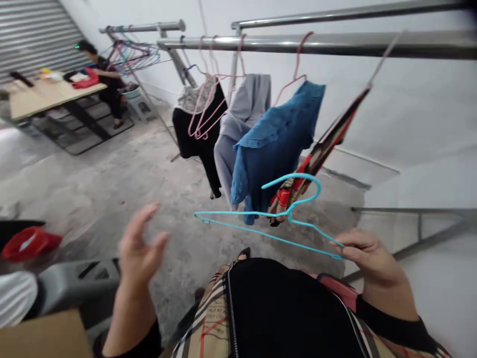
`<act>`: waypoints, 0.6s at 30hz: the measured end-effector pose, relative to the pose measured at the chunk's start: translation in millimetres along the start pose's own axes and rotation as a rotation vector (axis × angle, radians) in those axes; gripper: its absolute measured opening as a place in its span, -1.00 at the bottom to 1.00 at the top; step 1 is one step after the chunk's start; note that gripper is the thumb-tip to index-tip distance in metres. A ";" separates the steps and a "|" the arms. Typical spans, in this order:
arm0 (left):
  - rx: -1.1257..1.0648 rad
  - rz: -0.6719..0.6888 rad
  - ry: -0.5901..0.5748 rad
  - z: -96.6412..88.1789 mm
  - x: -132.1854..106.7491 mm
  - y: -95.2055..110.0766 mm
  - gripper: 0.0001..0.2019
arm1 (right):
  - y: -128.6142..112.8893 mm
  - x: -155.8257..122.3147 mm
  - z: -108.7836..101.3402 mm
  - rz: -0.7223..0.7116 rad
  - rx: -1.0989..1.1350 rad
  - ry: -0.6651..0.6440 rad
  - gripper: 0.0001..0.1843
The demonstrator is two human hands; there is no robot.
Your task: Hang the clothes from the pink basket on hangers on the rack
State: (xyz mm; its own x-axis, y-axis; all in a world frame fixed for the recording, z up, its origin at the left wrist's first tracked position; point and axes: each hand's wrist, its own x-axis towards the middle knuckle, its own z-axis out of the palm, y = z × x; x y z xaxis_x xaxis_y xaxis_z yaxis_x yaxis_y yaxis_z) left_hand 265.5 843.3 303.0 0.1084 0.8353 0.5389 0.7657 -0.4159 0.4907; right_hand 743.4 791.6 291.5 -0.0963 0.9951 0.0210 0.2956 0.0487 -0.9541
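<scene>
A light-blue clothes hanger (257,231) is pinched at its right corner by my right hand (367,251). Its hook points up and left, and nothing hangs on it. My left hand (143,243) is raised over the floor at left, thumb and fingers apart, touching nothing. Just beyond the hanger, a blue blouse (283,134) hangs on a pink hanger from the metal rail (268,44). To its right a red, black and tan patterned garment (316,154) slopes down from the rail. A grey top (244,107) and a black garment with a patterned collar (197,129) hang farther left.
A grey plastic stool (80,278), a cardboard box (44,335) and a red plastic bag (32,243) are at lower left. Another person (106,74) sits at a wooden table (48,97) in the back left, near a rack of empty hangers (137,54).
</scene>
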 end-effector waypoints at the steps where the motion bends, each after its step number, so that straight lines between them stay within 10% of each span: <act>1: -0.056 0.080 -0.065 20.1 11.7 2.4 -0.55 | -2.1 -9.4 0.5 0.015 0.023 -0.010 -0.64; 10: -0.756 0.561 -0.612 164.3 79.1 73.6 -0.86 | -1.2 -128.2 14.2 0.252 0.137 0.325 -0.54; 18: -0.897 0.888 -1.156 257.6 50.8 160.7 -0.74 | -10.5 -205.8 66.2 0.517 0.038 0.579 -0.57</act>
State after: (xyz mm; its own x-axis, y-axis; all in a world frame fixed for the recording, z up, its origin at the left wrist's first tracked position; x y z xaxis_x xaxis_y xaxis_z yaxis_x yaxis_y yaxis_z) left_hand 557.4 911.5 232.8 0.9486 -0.1079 0.2975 -0.3031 -0.5801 0.7561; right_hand 697.2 580.6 277.4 0.5598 0.7773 -0.2871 0.1335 -0.4266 -0.8945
